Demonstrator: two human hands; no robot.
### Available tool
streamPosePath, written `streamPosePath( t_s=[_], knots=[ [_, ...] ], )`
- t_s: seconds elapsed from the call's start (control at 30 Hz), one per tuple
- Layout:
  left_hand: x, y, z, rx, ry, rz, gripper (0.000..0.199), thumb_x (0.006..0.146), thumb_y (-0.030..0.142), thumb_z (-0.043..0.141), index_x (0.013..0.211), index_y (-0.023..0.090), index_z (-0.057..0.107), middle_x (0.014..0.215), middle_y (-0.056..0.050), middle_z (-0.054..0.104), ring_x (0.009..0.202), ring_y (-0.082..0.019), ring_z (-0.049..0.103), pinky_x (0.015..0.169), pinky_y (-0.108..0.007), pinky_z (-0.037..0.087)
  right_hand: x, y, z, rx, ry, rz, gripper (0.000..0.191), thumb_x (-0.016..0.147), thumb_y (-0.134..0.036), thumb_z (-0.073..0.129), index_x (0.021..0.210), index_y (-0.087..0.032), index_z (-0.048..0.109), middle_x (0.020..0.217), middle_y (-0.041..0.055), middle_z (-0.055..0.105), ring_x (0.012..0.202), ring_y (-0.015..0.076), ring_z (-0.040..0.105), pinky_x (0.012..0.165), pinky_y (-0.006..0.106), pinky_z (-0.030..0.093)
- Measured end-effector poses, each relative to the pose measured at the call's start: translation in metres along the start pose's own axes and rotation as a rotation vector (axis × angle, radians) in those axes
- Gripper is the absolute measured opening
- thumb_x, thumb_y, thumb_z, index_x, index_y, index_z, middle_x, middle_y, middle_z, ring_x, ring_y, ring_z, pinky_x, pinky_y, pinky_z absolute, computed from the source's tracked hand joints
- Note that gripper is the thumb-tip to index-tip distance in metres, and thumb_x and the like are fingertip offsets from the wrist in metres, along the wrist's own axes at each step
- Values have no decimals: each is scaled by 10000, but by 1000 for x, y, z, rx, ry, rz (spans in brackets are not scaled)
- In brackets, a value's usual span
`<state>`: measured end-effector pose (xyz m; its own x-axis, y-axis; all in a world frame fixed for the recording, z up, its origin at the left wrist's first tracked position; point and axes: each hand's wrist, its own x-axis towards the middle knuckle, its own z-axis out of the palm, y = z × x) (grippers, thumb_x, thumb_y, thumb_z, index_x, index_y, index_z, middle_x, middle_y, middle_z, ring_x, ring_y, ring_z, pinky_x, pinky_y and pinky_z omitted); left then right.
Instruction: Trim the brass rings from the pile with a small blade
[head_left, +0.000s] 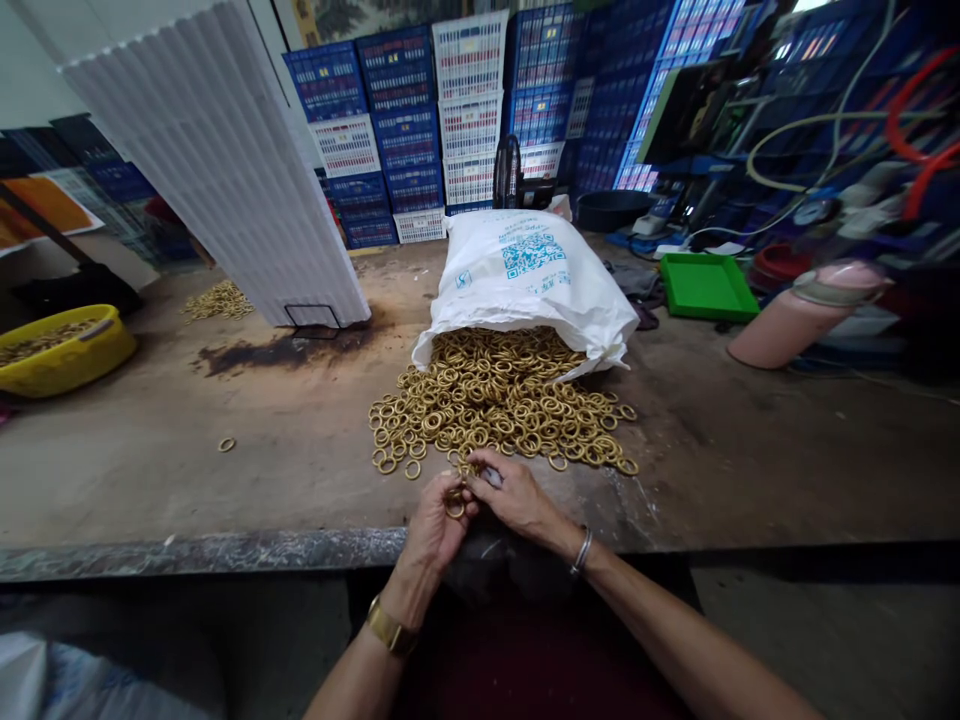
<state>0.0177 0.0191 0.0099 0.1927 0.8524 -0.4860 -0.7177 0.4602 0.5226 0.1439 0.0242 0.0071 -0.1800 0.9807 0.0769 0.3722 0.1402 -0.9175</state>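
Note:
A heap of brass-coloured rings (pixel 502 400) spills from the mouth of a white woven sack (pixel 525 270) onto the table. At the heap's near edge my two hands meet. My left hand (pixel 437 522), with a gold watch at its wrist, is closed around a few brass rings (pixel 454 503). My right hand (pixel 517 497), wearing a bracelet, pinches at the rings beside the left fingers. Something small and whitish shows at the right fingers; I cannot tell what it is. One loose ring (pixel 226 444) lies apart at the left.
A yellow basin (pixel 67 350) of small parts sits at the far left. A white corrugated panel (pixel 225 170) stands upright beyond a dark stain, near a second small heap (pixel 217 300). To the right are a green tray (pixel 709 285) and a pink bottle (pixel 802 315). Stacked crates (pixel 409 135) line the back.

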Motion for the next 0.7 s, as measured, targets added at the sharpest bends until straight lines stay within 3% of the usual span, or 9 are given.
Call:
streamPosePath(
  t_s=[0.13, 0.37, 0.7],
  knots=[
    [-1, -4, -5, 109, -36, 91, 140, 601, 170, 675, 662, 122, 558, 581, 34, 531, 507, -60, 483, 458, -176, 379, 2, 7, 0, 37, -38, 23, 226, 739, -312, 526, 930, -195, 554, 736, -17, 561, 624, 104, 481, 573, 208, 364],
    [0, -9, -11, 226, -53, 187, 219, 569, 235, 727, 676, 120, 575, 608, 20, 542, 519, -60, 475, 472, -183, 353, 3, 13, 1, 77, 18, -1, 109, 699, -233, 534, 792, -180, 514, 635, -54, 453, 573, 82, 410, 525, 186, 323],
    [4, 0, -5, 138, -44, 100, 176, 583, 187, 685, 685, 110, 564, 645, 16, 542, 522, -53, 470, 449, -169, 347, 1, 3, -3, 77, 68, -46, 90, 758, -269, 500, 743, -181, 491, 624, -46, 425, 566, 83, 389, 535, 195, 324]
  ],
)
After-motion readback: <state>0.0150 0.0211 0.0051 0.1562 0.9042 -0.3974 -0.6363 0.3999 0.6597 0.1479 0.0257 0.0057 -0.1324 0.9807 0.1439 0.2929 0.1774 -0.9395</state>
